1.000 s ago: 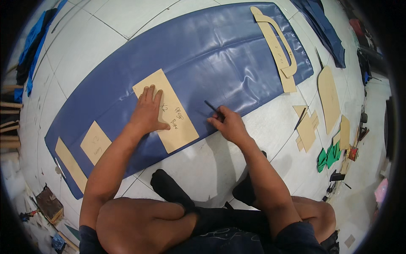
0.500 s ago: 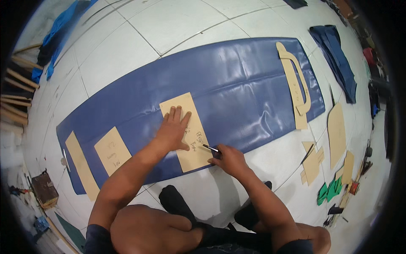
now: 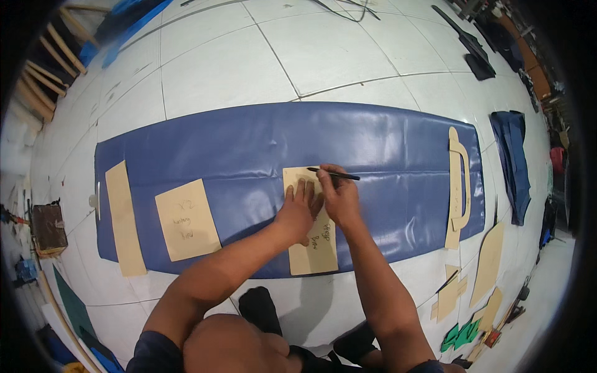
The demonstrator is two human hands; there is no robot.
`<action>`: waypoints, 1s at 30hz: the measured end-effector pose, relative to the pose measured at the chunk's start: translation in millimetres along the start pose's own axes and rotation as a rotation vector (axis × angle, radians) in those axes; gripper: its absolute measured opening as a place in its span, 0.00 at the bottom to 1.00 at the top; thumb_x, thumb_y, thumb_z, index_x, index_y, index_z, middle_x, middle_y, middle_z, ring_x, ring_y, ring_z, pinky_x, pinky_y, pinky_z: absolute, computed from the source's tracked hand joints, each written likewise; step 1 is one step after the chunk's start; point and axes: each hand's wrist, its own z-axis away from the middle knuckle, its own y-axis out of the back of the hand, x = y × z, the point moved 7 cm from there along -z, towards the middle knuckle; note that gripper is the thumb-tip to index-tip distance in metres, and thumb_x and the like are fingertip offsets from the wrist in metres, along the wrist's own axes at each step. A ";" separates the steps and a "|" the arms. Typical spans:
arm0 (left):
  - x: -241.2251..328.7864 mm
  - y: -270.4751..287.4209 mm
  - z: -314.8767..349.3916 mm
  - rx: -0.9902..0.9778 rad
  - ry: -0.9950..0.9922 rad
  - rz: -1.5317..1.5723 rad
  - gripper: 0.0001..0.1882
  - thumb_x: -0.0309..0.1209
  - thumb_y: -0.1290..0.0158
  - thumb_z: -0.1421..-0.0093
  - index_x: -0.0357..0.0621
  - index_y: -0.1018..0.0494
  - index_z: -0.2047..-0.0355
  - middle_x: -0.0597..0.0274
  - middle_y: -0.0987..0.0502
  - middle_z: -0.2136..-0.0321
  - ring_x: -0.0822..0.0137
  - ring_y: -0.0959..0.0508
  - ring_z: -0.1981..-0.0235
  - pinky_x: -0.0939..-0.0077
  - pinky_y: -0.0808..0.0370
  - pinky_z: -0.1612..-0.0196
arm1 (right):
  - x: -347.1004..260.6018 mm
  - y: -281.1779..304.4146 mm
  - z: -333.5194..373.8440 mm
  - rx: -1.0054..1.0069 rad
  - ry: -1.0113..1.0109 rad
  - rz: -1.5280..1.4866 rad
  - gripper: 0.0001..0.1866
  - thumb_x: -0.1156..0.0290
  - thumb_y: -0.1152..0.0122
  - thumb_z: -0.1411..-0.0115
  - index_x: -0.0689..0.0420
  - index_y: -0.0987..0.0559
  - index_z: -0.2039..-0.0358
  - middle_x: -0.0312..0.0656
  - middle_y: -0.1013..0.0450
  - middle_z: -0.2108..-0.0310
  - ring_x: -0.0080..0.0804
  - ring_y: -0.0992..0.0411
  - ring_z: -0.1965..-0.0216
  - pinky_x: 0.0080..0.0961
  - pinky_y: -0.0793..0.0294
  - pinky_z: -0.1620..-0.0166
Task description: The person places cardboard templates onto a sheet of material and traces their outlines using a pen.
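A dark blue vinyl-like sheet (image 3: 398, 211) lies spread on the floor. On its middle rests a tan cardboard pattern piece (image 3: 314, 262) with handwriting. My left hand (image 3: 296, 214) presses flat on this piece, fingers stretched out. In my right hand (image 3: 339, 198) is a slim black pen (image 3: 346, 176), its tip pointing left by the piece's far edge. Whether the tip touches the card I cannot tell. Left of my hands lie a wider pattern piece (image 3: 186, 221) and a long narrow one (image 3: 126, 217). A handle-shaped pattern (image 3: 454, 199) lies at the sheet's right end.
White floor tiles (image 3: 217, 62) surround the sheet. Folded dark blue material (image 3: 511, 165) lies at the right. Nearer are more cardboard pieces (image 3: 488, 264) and green scraps (image 3: 460, 336). A brown box (image 3: 48, 229) stands at the left, with wooden poles (image 3: 53, 53) at far left.
My right hand has carried the pen from the card's near right side to its far edge. My left hand stays on the card. The whole view has shifted and turned.
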 end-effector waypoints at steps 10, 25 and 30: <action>-3.7 -17.7 -7.1 0.029 -0.024 0.051 0.59 0.51 0.26 0.57 0.39 0.40 0.29 0.40 0.41 0.29 0.36 0.50 0.26 0.34 0.56 0.26 | -17.7 -55.0 -19.9 -0.134 -0.029 0.155 0.15 0.63 0.38 0.32 0.61 0.18 0.53 0.52 0.17 0.61 0.42 0.18 0.57 0.33 0.22 0.54; -1.3 -10.1 -2.8 0.095 -0.015 0.051 0.59 0.48 0.25 0.59 0.40 0.39 0.29 0.38 0.45 0.28 0.35 0.51 0.26 0.33 0.53 0.27 | -24.4 -35.6 -18.9 -0.044 0.119 0.361 0.12 0.65 0.40 0.32 0.60 0.18 0.55 0.54 0.18 0.66 0.50 0.18 0.61 0.38 0.21 0.58; -1.7 2.6 1.5 0.141 -0.014 0.059 0.58 0.48 0.25 0.60 0.36 0.37 0.32 0.30 0.46 0.30 0.30 0.51 0.27 0.33 0.49 0.29 | -18.2 4.8 -23.0 0.039 0.011 0.429 0.12 0.65 0.41 0.32 0.59 0.19 0.55 0.52 0.19 0.66 0.52 0.18 0.62 0.42 0.21 0.59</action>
